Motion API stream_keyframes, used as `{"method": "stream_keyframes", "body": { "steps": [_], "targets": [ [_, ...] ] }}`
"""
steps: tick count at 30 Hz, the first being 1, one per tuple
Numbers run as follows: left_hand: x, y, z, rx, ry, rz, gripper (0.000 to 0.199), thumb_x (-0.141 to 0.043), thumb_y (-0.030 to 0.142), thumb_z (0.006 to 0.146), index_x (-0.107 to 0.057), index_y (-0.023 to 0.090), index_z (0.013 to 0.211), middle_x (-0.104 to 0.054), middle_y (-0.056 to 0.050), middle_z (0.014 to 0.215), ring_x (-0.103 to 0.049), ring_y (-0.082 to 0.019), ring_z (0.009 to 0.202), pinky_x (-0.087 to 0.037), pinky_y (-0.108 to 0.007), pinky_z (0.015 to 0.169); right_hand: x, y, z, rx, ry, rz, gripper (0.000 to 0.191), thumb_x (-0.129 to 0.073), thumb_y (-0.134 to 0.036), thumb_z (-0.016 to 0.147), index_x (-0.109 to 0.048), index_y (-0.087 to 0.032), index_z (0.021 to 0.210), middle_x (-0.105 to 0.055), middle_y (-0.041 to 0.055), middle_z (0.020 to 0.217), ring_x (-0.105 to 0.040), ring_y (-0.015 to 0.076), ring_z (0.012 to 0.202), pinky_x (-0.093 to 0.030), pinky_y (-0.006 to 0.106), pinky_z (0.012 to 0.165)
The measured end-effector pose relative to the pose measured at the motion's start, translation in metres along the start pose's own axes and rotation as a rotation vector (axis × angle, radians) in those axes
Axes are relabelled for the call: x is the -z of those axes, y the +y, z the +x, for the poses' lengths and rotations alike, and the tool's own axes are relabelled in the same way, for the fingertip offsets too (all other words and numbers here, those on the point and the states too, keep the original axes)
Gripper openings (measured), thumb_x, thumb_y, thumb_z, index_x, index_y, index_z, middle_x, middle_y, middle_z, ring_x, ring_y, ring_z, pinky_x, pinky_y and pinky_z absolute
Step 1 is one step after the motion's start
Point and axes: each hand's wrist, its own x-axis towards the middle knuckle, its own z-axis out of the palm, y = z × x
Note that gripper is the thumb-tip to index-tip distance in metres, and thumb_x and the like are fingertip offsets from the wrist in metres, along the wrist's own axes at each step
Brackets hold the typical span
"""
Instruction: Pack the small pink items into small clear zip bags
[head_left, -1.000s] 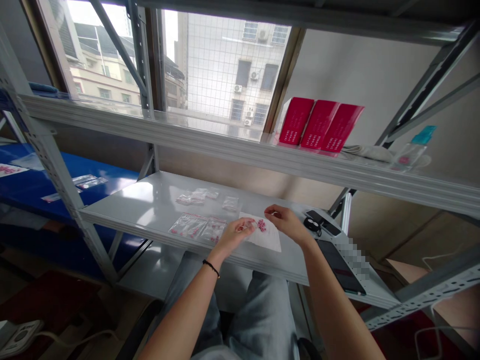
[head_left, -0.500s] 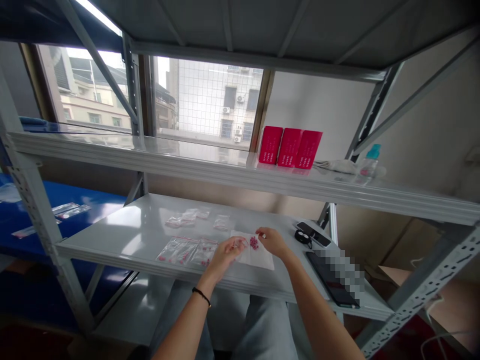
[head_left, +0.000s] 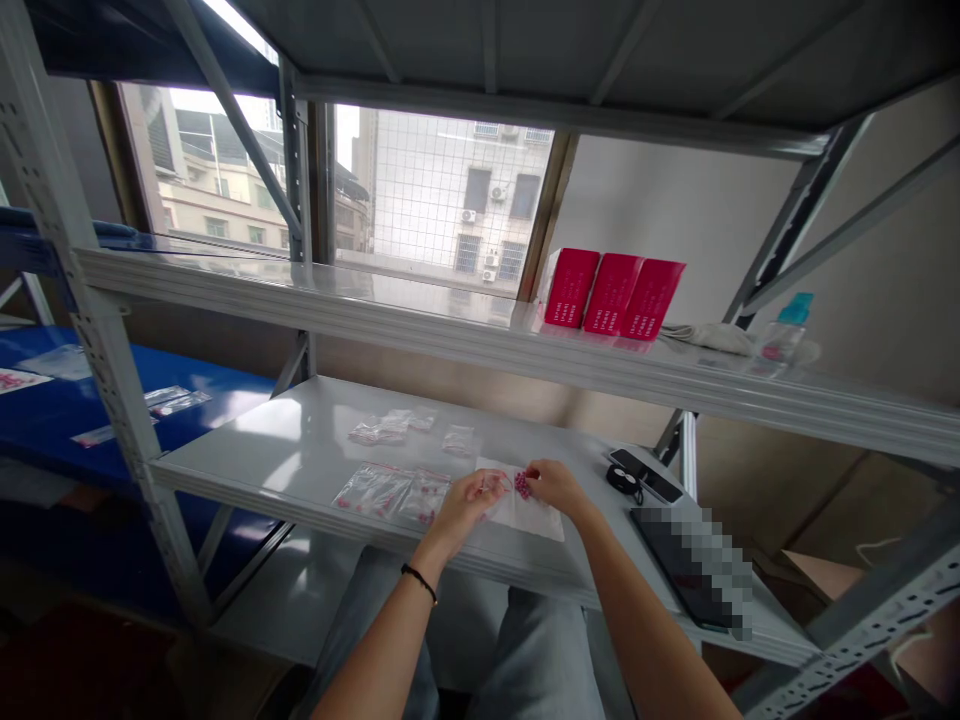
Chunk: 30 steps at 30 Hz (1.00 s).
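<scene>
Pink beads (head_left: 523, 485) lie on white paper (head_left: 536, 521), low and just right of the frame's middle. The left hand (head_left: 466, 502) pinches a thin pinkish thing (head_left: 508, 481). The right hand (head_left: 555, 486) touches the beads; I cannot tell if it grips one. Picking seems the step now; next calls for a light pinch.

The shelf (head_left: 300, 470) bears plastic bags (head_left: 373, 490) and white sheet (head_left: 538, 521).

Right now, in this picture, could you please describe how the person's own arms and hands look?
The left hand and right hand wear no gloves, and no sleeves show on the forearms. A thin black bracelet circles the left wrist.
</scene>
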Motion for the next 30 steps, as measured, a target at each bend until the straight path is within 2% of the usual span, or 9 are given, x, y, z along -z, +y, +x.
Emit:
{"method": "stream_keyframes", "body": {
  "steps": [10, 17, 20, 23, 30],
  "targets": [
    [-0.001, 0.006, -0.003, 0.02, 0.014, 0.016, 0.033, -0.071, 0.043, 0.084, -0.075, 0.016, 0.101, -0.073, -0.01, 0.108, -0.061, -0.028, 0.109, -0.044, -0.032, 0.09, 0.002, -0.004, 0.009, -0.046, -0.053, -0.05, 0.027, -0.059, -0.012, 0.08, -0.081, -0.022, 0.093, -0.08, 0.0055, 0.093, -0.07, 0.0191, 0.087, -0.041, 0.023, 0.068],
    [-0.001, 0.005, -0.002, 0.024, 0.022, 0.006, 0.034, -0.071, 0.044, 0.083, -0.076, 0.016, 0.101, -0.073, -0.009, 0.106, -0.062, -0.027, 0.106, -0.044, -0.031, 0.089, -0.001, -0.007, 0.011, -0.092, -0.082, -0.061, 0.022, -0.061, -0.019, 0.086, -0.08, -0.019, 0.097, -0.079, 0.0082, 0.098, -0.07, 0.0213, 0.093, -0.046, 0.027, 0.077],
    [-0.001, 0.004, -0.001, 0.015, 0.028, 0.009, 0.033, -0.072, 0.044, 0.083, -0.076, 0.016, 0.1, -0.073, -0.009, 0.108, -0.061, -0.027, 0.108, -0.043, -0.031, 0.089, -0.001, -0.01, 0.012, -0.107, -0.11, -0.062, 0.018, -0.063, -0.029, 0.093, -0.075, -0.017, 0.098, -0.077, 0.006, 0.098, -0.07, 0.0199, 0.093, -0.051, 0.034, 0.084],
    [-0.001, 0.003, -0.001, 0.01, 0.04, 0.006, 0.032, -0.072, 0.044, 0.083, -0.076, 0.016, 0.098, -0.073, -0.009, 0.108, -0.061, -0.027, 0.109, -0.043, -0.031, 0.09, 0.0, -0.014, 0.012, -0.135, -0.126, -0.069, 0.024, -0.063, -0.039, 0.096, -0.072, -0.016, 0.095, -0.075, 0.0048, 0.097, -0.069, 0.019, 0.092, -0.053, 0.038, 0.088],
    [-0.001, 0.004, -0.001, 0.02, 0.045, 0.008, 0.035, -0.072, 0.047, 0.083, -0.076, 0.016, 0.099, -0.073, -0.01, 0.108, -0.061, -0.027, 0.11, -0.043, -0.033, 0.092, 0.007, -0.022, 0.01, -0.167, -0.109, -0.057, 0.021, -0.065, -0.036, 0.094, -0.072, -0.016, 0.09, -0.075, 0.0042, 0.093, -0.069, 0.0186, 0.089, -0.053, 0.038, 0.087]
  ]
}}
